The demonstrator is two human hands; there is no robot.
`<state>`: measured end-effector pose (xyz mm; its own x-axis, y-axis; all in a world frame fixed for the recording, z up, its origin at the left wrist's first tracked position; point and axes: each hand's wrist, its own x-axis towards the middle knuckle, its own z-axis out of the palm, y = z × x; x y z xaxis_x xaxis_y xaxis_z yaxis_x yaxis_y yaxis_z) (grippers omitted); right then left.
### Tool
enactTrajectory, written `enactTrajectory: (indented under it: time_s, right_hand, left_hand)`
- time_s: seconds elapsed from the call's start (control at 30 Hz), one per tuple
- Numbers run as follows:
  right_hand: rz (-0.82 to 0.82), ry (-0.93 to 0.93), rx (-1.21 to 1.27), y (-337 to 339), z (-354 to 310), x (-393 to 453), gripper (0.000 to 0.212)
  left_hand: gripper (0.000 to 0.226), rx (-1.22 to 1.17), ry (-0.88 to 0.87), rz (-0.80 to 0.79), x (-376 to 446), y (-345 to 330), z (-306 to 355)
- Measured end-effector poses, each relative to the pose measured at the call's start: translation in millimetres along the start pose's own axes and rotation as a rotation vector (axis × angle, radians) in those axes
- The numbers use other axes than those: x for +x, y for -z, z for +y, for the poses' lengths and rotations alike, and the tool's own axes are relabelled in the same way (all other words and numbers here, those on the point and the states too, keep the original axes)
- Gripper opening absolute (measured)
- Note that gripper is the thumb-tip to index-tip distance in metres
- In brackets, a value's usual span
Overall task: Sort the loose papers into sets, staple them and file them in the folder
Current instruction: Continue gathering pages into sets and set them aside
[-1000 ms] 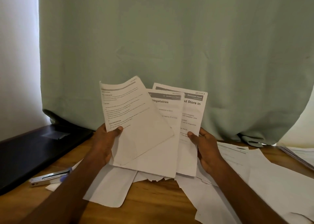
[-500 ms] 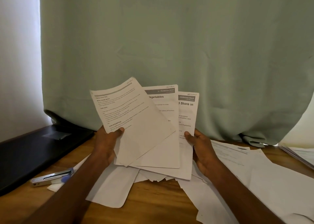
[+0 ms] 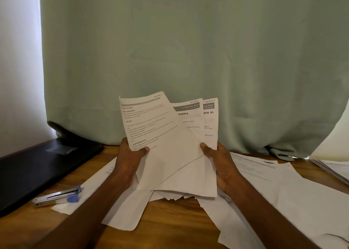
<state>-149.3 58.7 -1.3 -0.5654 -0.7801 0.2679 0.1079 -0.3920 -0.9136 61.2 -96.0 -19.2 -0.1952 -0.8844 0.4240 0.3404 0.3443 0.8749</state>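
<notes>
**Three printed sheets fanned between both hands above the worktop**

At the far left a black folder (image 3: 43,165) lies flat along the edge of the wooden worktop (image 3: 170,220), its far end under the hem of a pale green curtain (image 3: 188,50). Just beside it, nearer the person, a silver stapler (image 3: 56,196) with blue parts rests partly on a loose white sheet (image 3: 105,190).

The left hand (image 3: 128,162) holds the front sheet (image 3: 156,135) of a fan of three printed pages, thumb pressed across its lower left face, the other fingers hidden behind the paper. This page, marked "SECTION 1", tilts to the left and overlaps the second sheet (image 3: 190,120). The third sheet (image 3: 210,120), marked "SECTION 3", shows at the right edge of the fan. The right hand (image 3: 222,163) pinches the fan's right side, thumb in front, fingers behind.

Under and right of the hands, loose papers (image 3: 283,188) lie scattered over the worktop. At the far right edge sits another stack of pages (image 3: 332,167).
</notes>
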Motion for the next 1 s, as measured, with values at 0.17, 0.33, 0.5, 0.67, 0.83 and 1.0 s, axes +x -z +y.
enactTrajectory:
  time_s: [0.17, 0.33, 0.5, 0.67, 0.83, 1.0]
  right_hand:
    - [0.025, 0.012, 0.015, 2.9, -0.5, 2.6, 0.034]
    - [-0.035, 0.003, 0.095, 5.3, -5.3, 0.0, 0.039]
    - [-0.080, 0.004, 0.127, 0.7, -5.2, -1.7, 0.047]
    - [-0.101, -0.005, 0.116, -10.5, -3.2, -5.1, 0.045]
    - [-0.134, -0.067, 0.200, -31.2, -2.2, -11.9, 0.036]
    - [-0.232, 0.152, -0.577, -48.2, 18.7, -33.3, 0.020]
  left_hand:
    - [0.049, -0.135, 0.119, -0.096, 1.2, 2.6, 8.2]
    - [0.050, -0.316, 0.293, -0.304, 0.7, 12.8, 20.8]
    - [0.047, -0.366, 0.310, -0.386, -0.4, 15.5, 21.9]
    - [0.058, -0.176, 0.217, -0.394, -1.5, 18.3, 19.9]
    - [0.047, -0.153, 0.157, -0.195, 7.0, 48.9, 27.9]
    - [0.042, -0.235, 0.113, 0.345, 17.1, 84.7, 20.3]
